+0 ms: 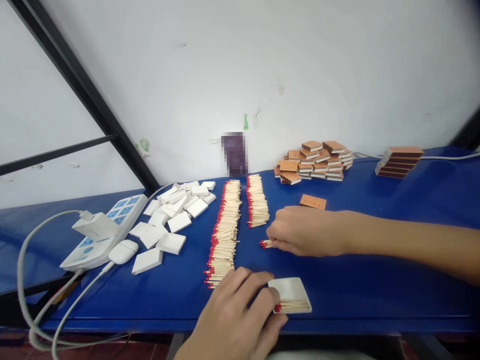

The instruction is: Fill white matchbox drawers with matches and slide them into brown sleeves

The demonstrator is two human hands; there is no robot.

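Left hand point(236, 315) holds the white tray point(294, 290), right hand point(300, 232) pinches matches point(265, 244) on the blue table point(375, 290); white wall point(300, 65) beyond both hands.

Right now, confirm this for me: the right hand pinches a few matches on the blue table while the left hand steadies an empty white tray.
Not empty: the head view shows red-tipped matches lying in the white tray under the left hand. The rest stands: the right hand pinches a few matches on the blue table.
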